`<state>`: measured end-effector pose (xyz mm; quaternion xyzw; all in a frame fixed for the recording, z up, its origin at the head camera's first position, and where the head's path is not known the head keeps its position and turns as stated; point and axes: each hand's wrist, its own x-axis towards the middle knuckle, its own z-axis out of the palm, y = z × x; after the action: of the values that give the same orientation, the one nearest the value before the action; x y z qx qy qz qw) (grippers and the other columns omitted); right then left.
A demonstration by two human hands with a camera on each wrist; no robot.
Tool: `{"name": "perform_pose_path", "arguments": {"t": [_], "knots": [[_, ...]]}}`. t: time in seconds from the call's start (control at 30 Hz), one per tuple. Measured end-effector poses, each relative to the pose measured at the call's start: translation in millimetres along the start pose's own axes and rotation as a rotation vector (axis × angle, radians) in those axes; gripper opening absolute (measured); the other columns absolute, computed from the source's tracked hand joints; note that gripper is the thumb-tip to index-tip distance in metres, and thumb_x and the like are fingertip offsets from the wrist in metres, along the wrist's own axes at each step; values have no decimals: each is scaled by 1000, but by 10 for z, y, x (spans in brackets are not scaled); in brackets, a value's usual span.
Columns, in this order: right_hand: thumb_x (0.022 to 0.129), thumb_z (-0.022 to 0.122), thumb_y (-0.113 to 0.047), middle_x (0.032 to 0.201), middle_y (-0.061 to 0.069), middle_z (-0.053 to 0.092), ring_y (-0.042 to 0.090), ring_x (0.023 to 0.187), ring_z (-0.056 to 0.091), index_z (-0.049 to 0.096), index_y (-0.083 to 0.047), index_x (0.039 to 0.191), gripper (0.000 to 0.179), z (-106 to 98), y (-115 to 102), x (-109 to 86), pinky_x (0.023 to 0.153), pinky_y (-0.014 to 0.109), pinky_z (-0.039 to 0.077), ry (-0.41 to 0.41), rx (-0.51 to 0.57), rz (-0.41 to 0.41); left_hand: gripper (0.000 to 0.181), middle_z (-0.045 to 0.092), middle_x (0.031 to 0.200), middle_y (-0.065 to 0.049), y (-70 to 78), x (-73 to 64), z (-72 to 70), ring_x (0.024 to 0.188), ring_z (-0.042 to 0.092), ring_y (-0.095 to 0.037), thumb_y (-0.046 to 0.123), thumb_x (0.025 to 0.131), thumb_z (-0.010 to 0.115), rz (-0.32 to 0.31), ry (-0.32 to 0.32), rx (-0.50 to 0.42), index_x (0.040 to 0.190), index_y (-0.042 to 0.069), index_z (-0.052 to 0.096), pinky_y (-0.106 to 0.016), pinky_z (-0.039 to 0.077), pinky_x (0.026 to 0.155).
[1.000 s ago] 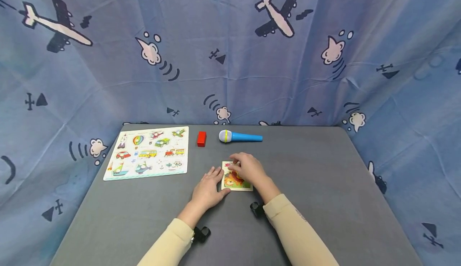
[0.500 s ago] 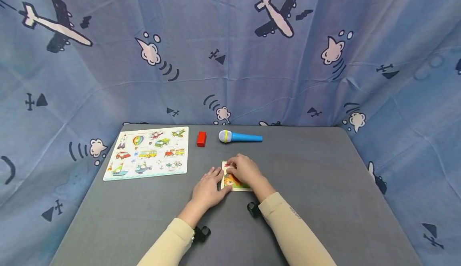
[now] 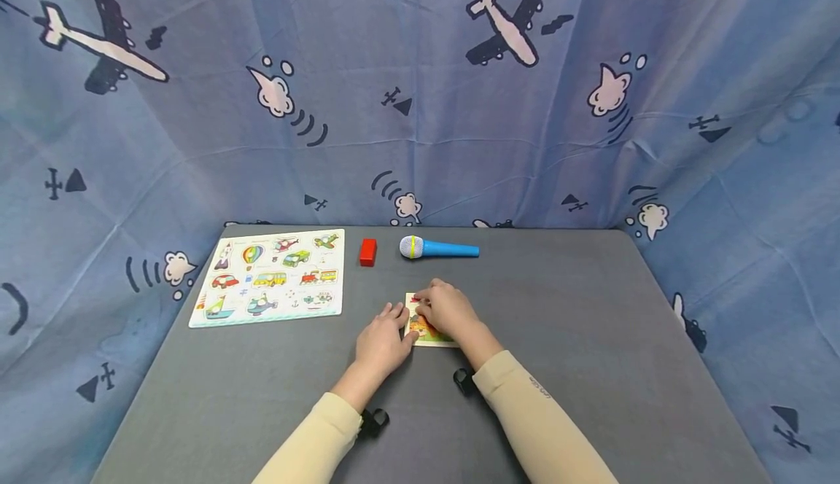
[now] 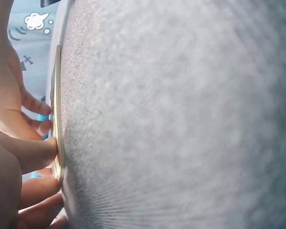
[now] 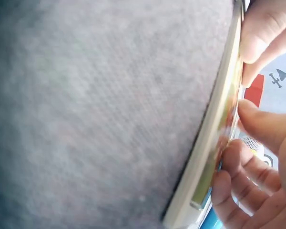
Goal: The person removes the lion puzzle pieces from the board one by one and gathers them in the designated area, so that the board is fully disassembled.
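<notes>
A small square puzzle board (image 3: 429, 336) with a pale rim and a colourful cartoon picture lies flat on the grey table, under both hands. My left hand (image 3: 379, 342) rests at its left side, fingers extended along the edge and thumb on the lower left corner. Over the upper right of the picture is my right hand (image 3: 451, 313), fingers bent down. In the right wrist view the right thumb (image 5: 257, 119) and fingertips touch the picture surface, set apart from each other; no lifted piece shows between them. The right hand hides much of the picture.
A large white board of vehicle pictures (image 3: 246, 291) lies at the back left. Beside it is a red block (image 3: 367, 252), then a blue toy microphone (image 3: 446, 249) near the back edge. A blue airplane-print curtain (image 3: 420, 141) surrounds the table.
My right hand has shifted slightly left and down onto the picture, covering more of it. The left thumb moves only a little at the corner; the board stays in place.
</notes>
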<state>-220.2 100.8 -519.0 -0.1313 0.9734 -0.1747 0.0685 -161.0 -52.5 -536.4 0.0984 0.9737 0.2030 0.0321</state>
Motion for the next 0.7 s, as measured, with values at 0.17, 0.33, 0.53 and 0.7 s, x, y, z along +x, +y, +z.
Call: {"name": "perform_pose_path", "arguments": {"t": [0.17,0.33,0.53,0.7], "knots": [[95,72,-26,97,3,63,17,78,57,75,-15,119,26,-2,21,5,77,38,54,-2,15,7,57,53,151,-4,21,-7,6,145,44,-26,43,94,70,-2,-9,-10,142,15,60,-50,46,110],[95,72,-26,97,3,63,18,79,57,77,-15,116,24,-15,23,9,78,39,54,-8,23,29,53,56,149,-5,41,1,8,143,46,-27,43,96,66,6,0,-12,141,14,62,-51,47,108],[95,72,-28,91,2,59,17,77,55,72,-12,120,30,-2,5,36,72,35,50,-50,55,27,49,59,146,-3,45,32,15,140,51,-26,37,93,71,-22,30,14,137,16,65,-51,51,103],[97,69,-28,89,3,53,17,77,51,64,-12,117,25,30,12,65,69,32,42,-92,119,59,50,59,145,-3,46,32,12,139,52,-26,37,92,73,-34,35,18,136,16,66,-52,52,101]]}}
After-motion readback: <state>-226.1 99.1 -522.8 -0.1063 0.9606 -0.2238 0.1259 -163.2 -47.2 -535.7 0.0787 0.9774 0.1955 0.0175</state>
